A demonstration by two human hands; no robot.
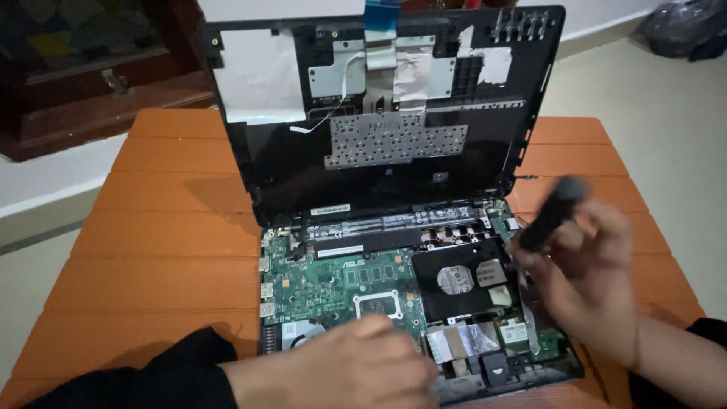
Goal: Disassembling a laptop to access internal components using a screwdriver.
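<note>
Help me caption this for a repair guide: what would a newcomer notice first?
An opened laptop fills the middle of the orange slatted table, its green circuit board bare and its top cover propped upright behind. The left hand rests on the board's front edge; the right hand holds a blurred dark tool above the right side.

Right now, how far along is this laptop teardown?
Done: the laptop is open, its cover tilted back, baring the green mainboard and hard drive. In hand: the right hand holds a dark screwdriver handle; the left hand rests on the board. Left: board and drive are both in place.
</note>
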